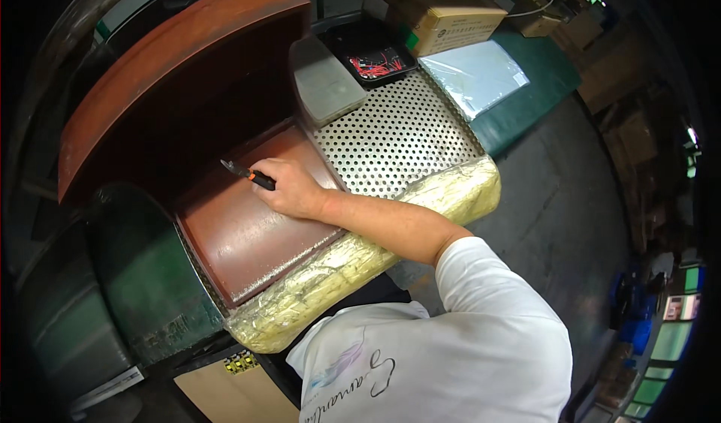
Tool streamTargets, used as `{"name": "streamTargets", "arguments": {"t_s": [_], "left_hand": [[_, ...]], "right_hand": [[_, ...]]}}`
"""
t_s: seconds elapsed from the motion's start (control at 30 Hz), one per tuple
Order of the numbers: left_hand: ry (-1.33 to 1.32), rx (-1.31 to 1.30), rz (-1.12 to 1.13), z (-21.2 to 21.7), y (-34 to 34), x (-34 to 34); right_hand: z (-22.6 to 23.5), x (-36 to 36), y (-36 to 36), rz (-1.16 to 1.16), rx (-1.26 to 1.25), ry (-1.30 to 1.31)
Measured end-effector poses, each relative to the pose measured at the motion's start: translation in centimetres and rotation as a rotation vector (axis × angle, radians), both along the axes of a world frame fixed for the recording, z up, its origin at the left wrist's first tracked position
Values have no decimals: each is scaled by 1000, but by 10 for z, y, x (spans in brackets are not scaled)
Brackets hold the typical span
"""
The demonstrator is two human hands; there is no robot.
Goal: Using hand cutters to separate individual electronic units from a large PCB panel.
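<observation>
My right hand (289, 186) reaches in from the right and is closed around small pliers (260, 178) with black and orange handles. Their metal jaws point up and left, and they are held over a reddish-brown tray (255, 231) with raised edges. Nothing is visible between the jaws. My left hand does not show. Behind the tray rises a reddish-brown metal housing (188, 55) with a dark hollow inside.
Yellow wrapped padding (330, 276) lines the front edge. To the right are a perforated metal plate (398, 134), a translucent bin (323, 85), a black tray (353, 44) of red-wired parts, and a bagged white sheet (481, 78). Behind stands a cardboard box (462, 29).
</observation>
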State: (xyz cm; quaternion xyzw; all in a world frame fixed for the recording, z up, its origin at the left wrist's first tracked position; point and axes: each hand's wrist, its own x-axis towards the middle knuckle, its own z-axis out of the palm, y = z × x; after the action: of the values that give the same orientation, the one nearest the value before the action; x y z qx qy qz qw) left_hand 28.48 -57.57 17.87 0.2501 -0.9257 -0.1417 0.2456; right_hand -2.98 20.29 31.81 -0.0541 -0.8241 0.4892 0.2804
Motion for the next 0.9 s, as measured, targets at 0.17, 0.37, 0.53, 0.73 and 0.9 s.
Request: {"name": "streamTargets", "arguments": {"t_s": [0.17, 0.37, 0.53, 0.73, 0.9], "left_hand": [[32, -80, -114, 39, 16, -42], [87, -128, -223, 57, 68, -91], [115, -158, -301, 71, 111, -116], [133, -225, -411, 110, 152, -148], [139, -269, -491, 141, 192, -167]], "right_hand": [[-12, 4, -12, 26, -104, 1], [0, 9, -15, 77, -173, 12], [0, 11, -13, 69, -242, 4], [-7, 6, -8, 42, -252, 38], [-6, 5, -9, 30, -252, 1]]}}
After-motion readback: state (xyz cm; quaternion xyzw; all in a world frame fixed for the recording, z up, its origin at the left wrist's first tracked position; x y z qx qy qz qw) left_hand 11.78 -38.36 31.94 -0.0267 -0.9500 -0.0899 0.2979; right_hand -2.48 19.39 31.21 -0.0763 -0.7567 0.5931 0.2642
